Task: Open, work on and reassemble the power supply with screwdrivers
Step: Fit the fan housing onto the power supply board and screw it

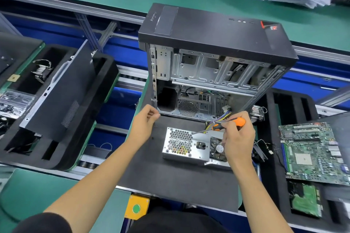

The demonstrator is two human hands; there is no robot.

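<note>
working on a black foam mat [170, 176] at frame centre; power supply [184, 145] lies there below the open case [212, 73]. my right hand [238, 138] grips the orange screwdriver [227, 124]; my left hand [145, 123] is curled, apparently empty.
</note>
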